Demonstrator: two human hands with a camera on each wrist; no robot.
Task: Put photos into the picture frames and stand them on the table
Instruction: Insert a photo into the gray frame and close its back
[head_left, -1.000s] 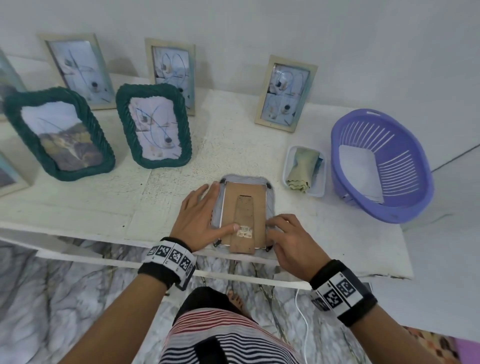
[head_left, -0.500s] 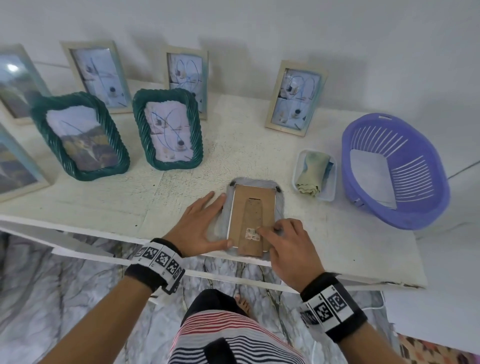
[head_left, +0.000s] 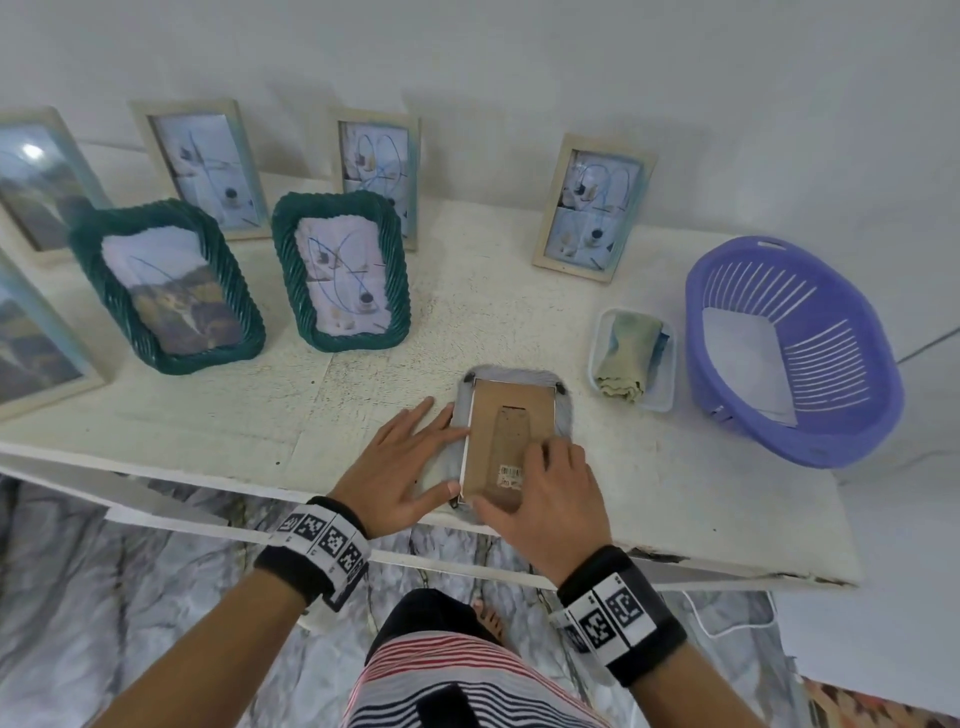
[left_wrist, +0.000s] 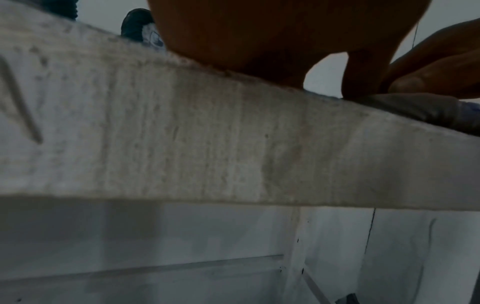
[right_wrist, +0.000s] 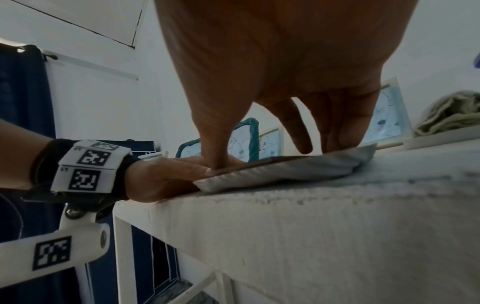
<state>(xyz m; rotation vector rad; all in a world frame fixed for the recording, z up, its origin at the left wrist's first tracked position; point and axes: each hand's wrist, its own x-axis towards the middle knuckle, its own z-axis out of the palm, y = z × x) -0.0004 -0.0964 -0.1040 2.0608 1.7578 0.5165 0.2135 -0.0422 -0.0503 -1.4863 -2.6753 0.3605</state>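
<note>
A grey picture frame (head_left: 514, 375) lies face down near the table's front edge, its brown cardboard back (head_left: 498, 415) and folded stand facing up. My left hand (head_left: 410, 457) lies flat on the frame's left side, fingers straight, thumb at the lower left corner. My right hand (head_left: 550, 493) presses down on the lower part of the cardboard back beside a barcode label (head_left: 511, 474). In the right wrist view the right hand's thumb and fingertips (right_wrist: 337, 133) push on the back of the frame (right_wrist: 285, 172), with the left hand (right_wrist: 166, 176) alongside.
Two green rope frames (head_left: 171, 291) (head_left: 343, 275) and several cream frames (head_left: 595, 208) stand with photos at the back and left. A small white tray with a folded cloth (head_left: 631, 358) and a purple basket (head_left: 789, 348) holding white sheets sit to the right. The table edge (head_left: 363, 504) runs under my wrists.
My right hand slid from the frame's right edge onto the cardboard back. My left thumb came off the back to the lower left corner. The head view shifted.
</note>
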